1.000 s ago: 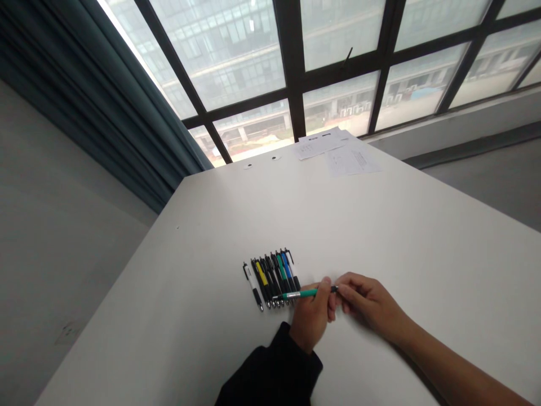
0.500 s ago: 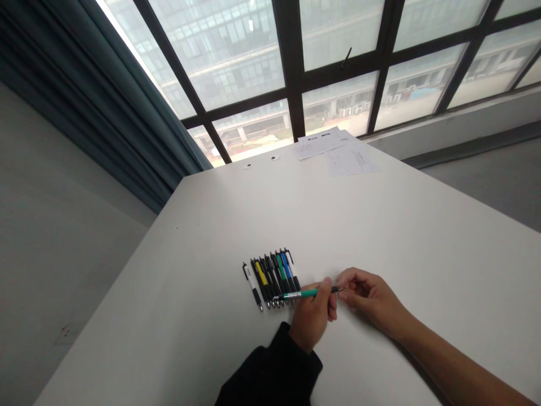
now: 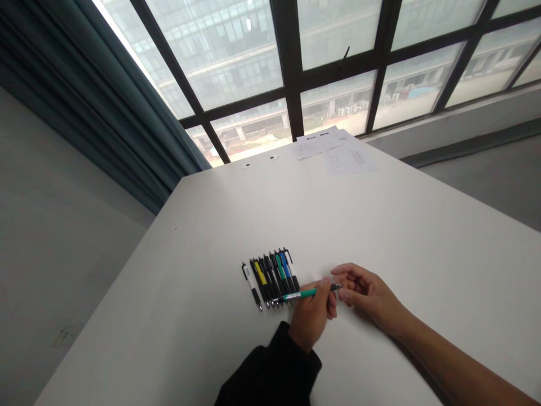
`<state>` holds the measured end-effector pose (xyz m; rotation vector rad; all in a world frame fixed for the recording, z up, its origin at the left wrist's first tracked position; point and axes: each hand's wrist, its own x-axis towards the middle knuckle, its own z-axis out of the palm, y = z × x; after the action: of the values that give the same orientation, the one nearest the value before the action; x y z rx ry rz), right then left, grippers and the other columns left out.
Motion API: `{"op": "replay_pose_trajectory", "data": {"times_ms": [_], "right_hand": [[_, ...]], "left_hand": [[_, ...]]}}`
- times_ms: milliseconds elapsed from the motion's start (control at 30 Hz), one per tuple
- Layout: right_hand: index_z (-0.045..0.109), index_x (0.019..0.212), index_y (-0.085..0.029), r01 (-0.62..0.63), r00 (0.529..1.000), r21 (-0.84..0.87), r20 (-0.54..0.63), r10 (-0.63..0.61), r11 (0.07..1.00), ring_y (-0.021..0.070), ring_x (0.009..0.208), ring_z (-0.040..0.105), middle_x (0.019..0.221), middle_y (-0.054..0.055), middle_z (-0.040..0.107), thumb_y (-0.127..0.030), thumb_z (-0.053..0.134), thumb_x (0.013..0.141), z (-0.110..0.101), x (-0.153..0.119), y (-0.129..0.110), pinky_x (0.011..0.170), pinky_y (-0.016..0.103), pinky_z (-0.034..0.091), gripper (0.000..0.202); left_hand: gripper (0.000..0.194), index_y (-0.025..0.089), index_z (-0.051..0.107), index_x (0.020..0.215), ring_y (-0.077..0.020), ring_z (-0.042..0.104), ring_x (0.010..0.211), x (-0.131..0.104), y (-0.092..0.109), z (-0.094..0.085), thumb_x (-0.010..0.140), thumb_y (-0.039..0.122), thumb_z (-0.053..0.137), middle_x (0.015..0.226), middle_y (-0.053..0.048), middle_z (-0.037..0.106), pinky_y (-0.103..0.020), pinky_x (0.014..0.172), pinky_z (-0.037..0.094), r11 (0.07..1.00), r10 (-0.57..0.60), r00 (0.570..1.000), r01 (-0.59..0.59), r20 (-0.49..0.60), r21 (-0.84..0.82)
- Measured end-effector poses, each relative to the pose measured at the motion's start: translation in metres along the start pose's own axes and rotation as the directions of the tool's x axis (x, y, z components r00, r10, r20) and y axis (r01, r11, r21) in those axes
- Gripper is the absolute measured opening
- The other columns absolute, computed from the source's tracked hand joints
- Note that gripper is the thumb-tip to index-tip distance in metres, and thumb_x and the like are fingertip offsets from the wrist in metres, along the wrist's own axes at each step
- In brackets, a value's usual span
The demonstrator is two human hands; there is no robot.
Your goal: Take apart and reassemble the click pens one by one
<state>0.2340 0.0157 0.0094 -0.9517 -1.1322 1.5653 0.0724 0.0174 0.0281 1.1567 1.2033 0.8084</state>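
My left hand (image 3: 311,316) is closed on a green pen (image 3: 308,292), which lies crosswise with its black and silver tip pointing right. My right hand (image 3: 366,293) is beside that tip, its fingers curled and apart with nothing seen between them. Left of my hands several pens lie side by side on the white table (image 3: 203,254). Among them are a yellow and black pen (image 3: 260,272), a blue pen (image 3: 285,265) and a second green pen (image 3: 280,267). A white and black pen (image 3: 251,285) lies slightly apart at the row's left end.
Papers (image 3: 321,142) lie at the table's far edge, near two small white pieces with dark marks (image 3: 274,158). Beyond stands a dark-framed window (image 3: 292,73). A blue-grey curtain (image 3: 127,101) hangs at the left.
The fingers of my right hand have opened slightly at the pen's tip, showing more of it. My left hand still holds the green pen in almost the same place.
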Motion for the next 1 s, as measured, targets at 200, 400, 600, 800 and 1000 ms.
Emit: {"op": "replay_pose_trajectory", "data": {"times_ms": [200, 400, 600, 800, 1000], "right_hand": [[0.065, 0.092, -0.016, -0.015, 0.998, -0.093, 0.056, 0.020, 0.996, 0.0156, 0.062, 0.058, 0.068, 0.003, 0.067, -0.047, 0.066, 0.092, 0.001, 0.001, 0.002, 0.060, 0.032, 0.042, 0.031], [0.066, 0.095, -0.016, -0.010, 0.999, 0.016, 0.039, 0.009, 1.000, 0.0151, 0.065, 0.058, 0.069, 0.001, 0.066, -0.039, 0.076, 0.085, -0.002, 0.002, 0.004, 0.061, 0.031, 0.039, 0.027], [0.069, 0.085, -0.017, -0.002, 1.000, 0.024, -0.031, 0.003, 1.000, 0.0105, 0.058, 0.046, 0.064, -0.003, 0.057, -0.034, 0.080, 0.081, -0.005, 0.002, 0.005, 0.055, 0.027, 0.034, 0.021], [0.072, 0.080, -0.019, 0.083, 0.995, 0.054, -0.064, -0.079, 0.995, 0.0136, 0.069, 0.054, 0.082, 0.003, 0.065, -0.031, 0.082, 0.079, -0.006, 0.002, 0.013, 0.061, 0.029, 0.040, 0.015], [0.072, 0.106, -0.022, -0.015, 0.998, 0.012, -0.066, 0.016, 1.000, 0.0116, 0.061, 0.052, 0.075, 0.000, 0.065, -0.037, 0.082, 0.079, -0.006, -0.001, 0.009, 0.059, 0.027, 0.039, 0.033]], "left_hand": [[0.063, 0.017, 0.054, 0.057, -0.0091, 0.042, 0.043, 0.002, 0.000, -0.001, 0.089, 0.071, 0.045, 0.046, 0.001, 0.050, -0.024, 0.047, 0.035, 1.000, 0.007, 1.000, -0.008, 0.021, 0.011], [0.052, 0.015, 0.060, 0.067, -0.0081, 0.044, 0.044, 0.002, -0.003, -0.003, 0.094, 0.058, 0.049, 0.055, 0.000, 0.058, -0.023, 0.047, 0.036, 0.997, 0.062, 0.998, -0.063, 0.008, 0.052], [0.034, 0.017, 0.059, 0.082, -0.0075, 0.045, 0.046, 0.001, -0.001, -0.003, 0.080, 0.048, 0.072, 0.055, 0.006, 0.052, -0.020, 0.045, 0.035, 1.000, 0.029, 0.999, -0.030, -0.025, -0.004], [0.031, 0.016, 0.060, 0.082, -0.0073, 0.046, 0.048, 0.000, 0.005, -0.004, 0.078, 0.042, 0.075, 0.057, 0.005, 0.054, -0.020, 0.047, 0.034, 0.998, 0.008, 1.000, -0.008, 0.000, -0.064], [0.037, 0.015, 0.062, 0.083, -0.0079, 0.045, 0.048, 0.001, -0.003, -0.007, 0.078, 0.049, 0.076, 0.054, 0.004, 0.055, -0.021, 0.048, 0.033, 0.993, 0.014, 1.000, -0.015, -0.006, -0.118]]}}
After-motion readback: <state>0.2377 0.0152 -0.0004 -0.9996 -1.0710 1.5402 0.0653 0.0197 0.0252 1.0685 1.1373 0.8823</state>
